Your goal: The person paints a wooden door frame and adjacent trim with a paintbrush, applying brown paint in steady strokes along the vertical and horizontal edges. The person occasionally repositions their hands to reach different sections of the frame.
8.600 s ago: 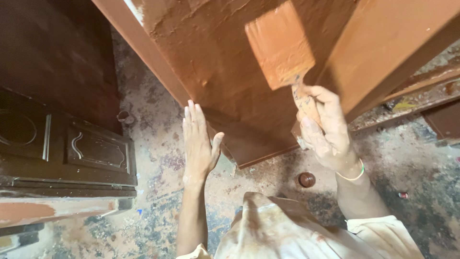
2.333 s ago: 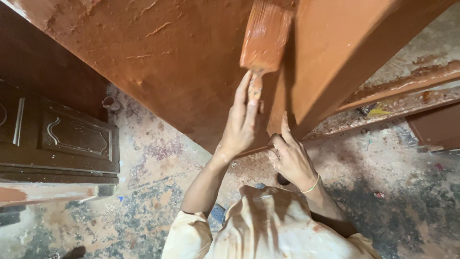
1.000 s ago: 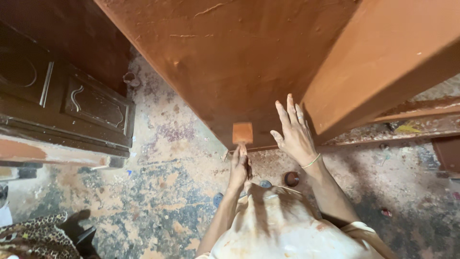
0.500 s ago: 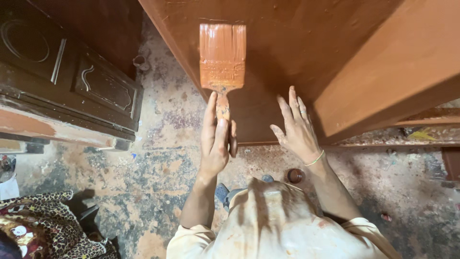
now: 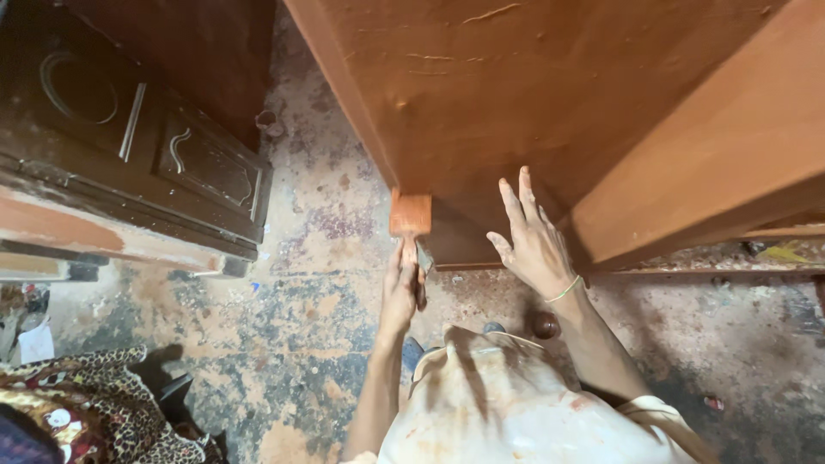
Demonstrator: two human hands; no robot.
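My left hand (image 5: 402, 288) is closed around the handle of a wide paintbrush (image 5: 411, 216) whose bristles are loaded with red-brown paint. The brush head sits at the lower left corner of a big red-brown painted wooden panel (image 5: 533, 94) that leans over me. Fingers spread, my right hand (image 5: 533, 245) lies flat against the panel's lower edge and holds nothing. A thin green bangle circles that wrist. A thick painted wooden beam (image 5: 722, 172) crosses the panel at the right.
A dark carved wooden door (image 5: 129, 146) lies at the left on the paint-stained concrete floor (image 5: 292, 318). A small round dark knob (image 5: 543, 324) rests on the floor near my right arm. Leopard-print fabric (image 5: 77, 412) shows at bottom left.
The brush has come down from the panel's face to its lower left corner, still in my left hand. Earlier, my right hand held it. The right hand stays pressed on the panel.
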